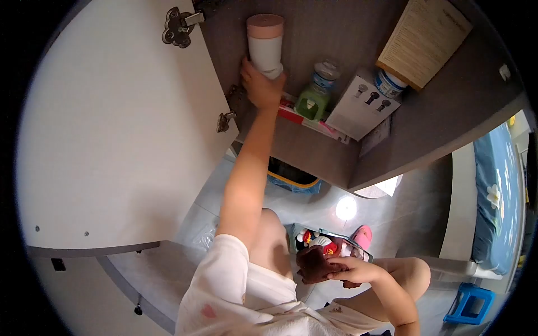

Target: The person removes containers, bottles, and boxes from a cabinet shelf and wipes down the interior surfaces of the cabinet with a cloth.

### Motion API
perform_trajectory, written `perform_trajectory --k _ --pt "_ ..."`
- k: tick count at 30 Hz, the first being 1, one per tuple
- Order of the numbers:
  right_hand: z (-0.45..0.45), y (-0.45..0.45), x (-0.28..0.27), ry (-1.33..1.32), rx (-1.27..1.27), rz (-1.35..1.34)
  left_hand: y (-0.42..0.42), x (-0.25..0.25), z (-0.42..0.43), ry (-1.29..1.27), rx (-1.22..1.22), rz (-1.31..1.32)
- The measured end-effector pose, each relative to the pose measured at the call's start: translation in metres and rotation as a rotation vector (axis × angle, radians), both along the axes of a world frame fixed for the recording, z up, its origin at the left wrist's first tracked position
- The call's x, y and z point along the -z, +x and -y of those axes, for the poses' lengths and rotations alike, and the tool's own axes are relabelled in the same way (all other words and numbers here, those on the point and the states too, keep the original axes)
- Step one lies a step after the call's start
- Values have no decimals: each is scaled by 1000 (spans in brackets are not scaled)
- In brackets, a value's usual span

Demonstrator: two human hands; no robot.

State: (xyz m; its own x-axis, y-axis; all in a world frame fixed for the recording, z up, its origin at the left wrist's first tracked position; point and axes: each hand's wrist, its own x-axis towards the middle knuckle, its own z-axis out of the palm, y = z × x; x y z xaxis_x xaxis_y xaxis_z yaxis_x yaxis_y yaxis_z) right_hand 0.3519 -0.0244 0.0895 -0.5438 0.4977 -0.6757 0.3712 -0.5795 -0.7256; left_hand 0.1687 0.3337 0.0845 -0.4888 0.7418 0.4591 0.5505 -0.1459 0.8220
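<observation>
Your left hand [262, 89] curls its fingers around the lower end of the pink-lidded cup [265, 47] in the cabinet [314, 148]; your right hand [356, 270] pinches the brown cloth [314, 264] above the box [292, 238]. Right of the cup sit the green dispenser [312, 104] and white carton [361, 112].

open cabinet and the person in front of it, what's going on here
The person's left hand is around the lower part of a white bottle with a pink lid inside the open cabinet; whether the bottle is lifted is hard to tell. The right hand holds a dark brown item lower down, by an open box of toys. A green dispenser stands in the cabinet, to the right of the bottle in this view.
</observation>
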Motion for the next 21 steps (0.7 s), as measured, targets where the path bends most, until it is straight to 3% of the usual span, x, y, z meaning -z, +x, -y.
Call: perform_trajectory --k 5,16,21 --pt "4 5 7 -136 -65 4 -11 4 -1 85 83 -25" --pt "-1 6 -2 -75 -83 27 -17 -7 13 -45 108 -71" --pt "2 8 4 -49 -100 -14 -20 -1 9 9 111 -131"
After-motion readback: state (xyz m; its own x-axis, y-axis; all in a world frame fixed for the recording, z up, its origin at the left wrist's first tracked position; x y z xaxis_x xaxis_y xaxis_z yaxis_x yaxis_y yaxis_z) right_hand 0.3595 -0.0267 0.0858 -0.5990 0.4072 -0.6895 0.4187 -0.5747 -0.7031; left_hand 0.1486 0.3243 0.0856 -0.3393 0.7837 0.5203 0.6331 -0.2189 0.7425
